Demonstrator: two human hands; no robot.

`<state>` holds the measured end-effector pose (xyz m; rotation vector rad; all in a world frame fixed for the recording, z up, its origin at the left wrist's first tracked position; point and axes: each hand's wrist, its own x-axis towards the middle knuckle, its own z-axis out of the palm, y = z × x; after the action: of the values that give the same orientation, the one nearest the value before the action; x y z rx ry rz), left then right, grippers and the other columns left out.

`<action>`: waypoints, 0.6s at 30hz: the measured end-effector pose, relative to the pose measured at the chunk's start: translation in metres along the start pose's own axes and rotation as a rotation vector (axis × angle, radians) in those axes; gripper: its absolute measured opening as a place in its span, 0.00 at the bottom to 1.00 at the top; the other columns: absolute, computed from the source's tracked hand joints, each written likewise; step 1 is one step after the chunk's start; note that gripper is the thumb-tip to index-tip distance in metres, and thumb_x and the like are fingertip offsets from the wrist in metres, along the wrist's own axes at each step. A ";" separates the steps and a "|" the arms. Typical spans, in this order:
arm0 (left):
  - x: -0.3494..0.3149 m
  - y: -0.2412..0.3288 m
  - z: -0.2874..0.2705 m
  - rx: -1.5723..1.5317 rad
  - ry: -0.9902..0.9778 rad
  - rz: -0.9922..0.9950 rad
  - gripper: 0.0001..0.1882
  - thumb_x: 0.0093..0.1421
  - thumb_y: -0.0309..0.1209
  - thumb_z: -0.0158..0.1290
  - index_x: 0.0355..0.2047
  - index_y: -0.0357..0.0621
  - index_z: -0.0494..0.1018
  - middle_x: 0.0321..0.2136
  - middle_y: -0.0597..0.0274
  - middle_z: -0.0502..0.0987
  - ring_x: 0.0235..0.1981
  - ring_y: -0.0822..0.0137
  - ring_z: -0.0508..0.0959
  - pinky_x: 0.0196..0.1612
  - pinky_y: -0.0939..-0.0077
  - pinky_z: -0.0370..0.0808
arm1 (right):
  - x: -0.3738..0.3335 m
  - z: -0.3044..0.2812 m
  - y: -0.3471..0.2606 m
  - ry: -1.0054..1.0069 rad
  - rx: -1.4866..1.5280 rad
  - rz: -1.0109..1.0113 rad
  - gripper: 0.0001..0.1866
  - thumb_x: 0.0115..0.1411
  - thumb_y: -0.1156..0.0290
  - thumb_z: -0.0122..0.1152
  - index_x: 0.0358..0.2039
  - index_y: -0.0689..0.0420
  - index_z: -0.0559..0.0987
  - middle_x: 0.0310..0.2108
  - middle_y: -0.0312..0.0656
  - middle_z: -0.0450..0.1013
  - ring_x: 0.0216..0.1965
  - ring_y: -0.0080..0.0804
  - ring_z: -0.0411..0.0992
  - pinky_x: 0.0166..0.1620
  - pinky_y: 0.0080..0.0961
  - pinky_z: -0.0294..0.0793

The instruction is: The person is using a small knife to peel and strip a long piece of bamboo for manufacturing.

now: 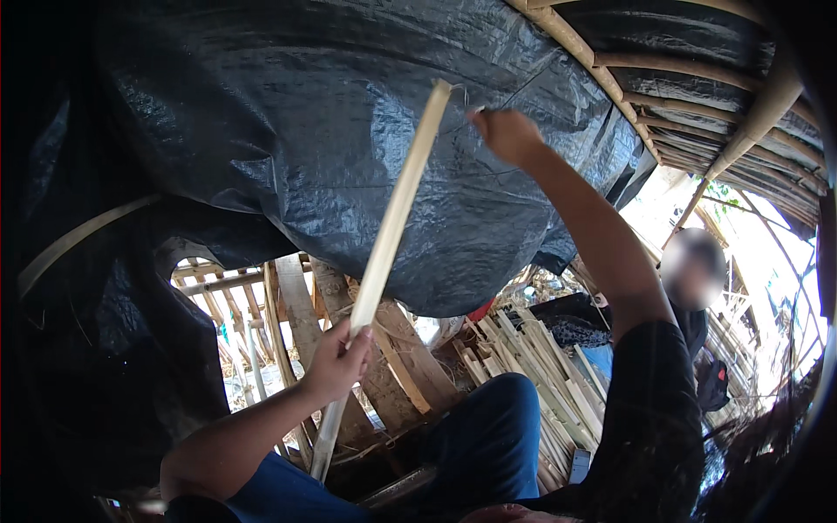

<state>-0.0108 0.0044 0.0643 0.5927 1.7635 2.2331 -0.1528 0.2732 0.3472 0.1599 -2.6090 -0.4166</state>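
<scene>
A long, pale bamboo slat (397,213) stands at a slant in front of me, its lower end down by my legs. My left hand (338,359) is wrapped round it below its middle. Thin loose fibres stick out at the slat's upper end. My right hand (507,137) is raised just to the right of that end, apart from the slat. Its fingers are closed, and a small tip shows at them, too small to name.
A dark plastic tarp (349,157) hangs close ahead. Many cut bamboo slats (545,375) lie piled to the right of my knee. Wooden planks (327,305) stand beyond the slat. Another person (693,279) is at the right, under a bamboo-framed roof (741,139).
</scene>
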 end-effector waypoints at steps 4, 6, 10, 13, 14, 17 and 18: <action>0.001 0.000 -0.007 -0.039 -0.022 -0.047 0.12 0.69 0.37 0.44 0.35 0.41 0.66 0.16 0.71 0.65 0.15 0.82 0.65 0.17 0.85 0.63 | -0.021 0.000 -0.007 -0.021 0.083 -0.068 0.30 0.68 0.45 0.31 0.39 0.55 0.78 0.34 0.51 0.77 0.38 0.50 0.76 0.43 0.46 0.75; -0.001 0.003 -0.002 0.032 0.002 -0.028 0.12 0.69 0.37 0.43 0.34 0.40 0.66 0.17 0.71 0.65 0.15 0.82 0.64 0.18 0.84 0.63 | -0.025 0.005 -0.009 0.011 0.100 -0.048 0.30 0.68 0.45 0.32 0.39 0.55 0.78 0.33 0.52 0.77 0.39 0.51 0.76 0.43 0.46 0.75; 0.001 -0.001 0.000 0.106 0.011 -0.009 0.11 0.70 0.36 0.40 0.34 0.43 0.63 0.17 0.71 0.63 0.15 0.81 0.61 0.18 0.85 0.61 | -0.032 0.009 -0.023 0.003 0.036 -0.082 0.30 0.68 0.45 0.32 0.39 0.55 0.78 0.33 0.53 0.77 0.40 0.52 0.76 0.43 0.46 0.75; 0.004 -0.010 0.003 0.234 0.044 0.076 0.11 0.70 0.36 0.40 0.35 0.42 0.63 0.17 0.71 0.64 0.16 0.81 0.63 0.19 0.84 0.62 | -0.012 0.000 -0.008 0.004 0.062 -0.001 0.31 0.68 0.45 0.31 0.41 0.55 0.78 0.34 0.53 0.77 0.40 0.53 0.76 0.44 0.46 0.75; 0.005 -0.011 0.002 0.332 0.116 0.124 0.11 0.69 0.35 0.42 0.34 0.40 0.64 0.16 0.67 0.66 0.15 0.77 0.66 0.18 0.79 0.63 | -0.015 -0.001 -0.015 0.004 0.065 -0.005 0.31 0.68 0.45 0.31 0.41 0.55 0.78 0.34 0.53 0.77 0.40 0.53 0.76 0.44 0.46 0.75; 0.006 -0.009 0.002 0.513 0.207 0.205 0.11 0.68 0.32 0.43 0.32 0.37 0.64 0.14 0.61 0.68 0.13 0.71 0.69 0.18 0.72 0.64 | -0.019 -0.006 -0.028 -0.074 -0.045 -0.052 0.32 0.68 0.45 0.29 0.43 0.56 0.78 0.37 0.53 0.77 0.41 0.52 0.76 0.45 0.46 0.75; 0.005 -0.008 0.004 0.595 0.222 0.239 0.10 0.67 0.31 0.43 0.32 0.37 0.64 0.13 0.59 0.68 0.13 0.69 0.69 0.18 0.70 0.64 | -0.012 -0.012 -0.025 -0.125 -0.046 -0.002 0.32 0.68 0.44 0.29 0.42 0.56 0.78 0.38 0.53 0.77 0.43 0.51 0.76 0.46 0.46 0.75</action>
<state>-0.0143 0.0119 0.0583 0.7164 2.6264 1.9504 -0.1357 0.2483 0.3437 0.1251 -2.7193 -0.5020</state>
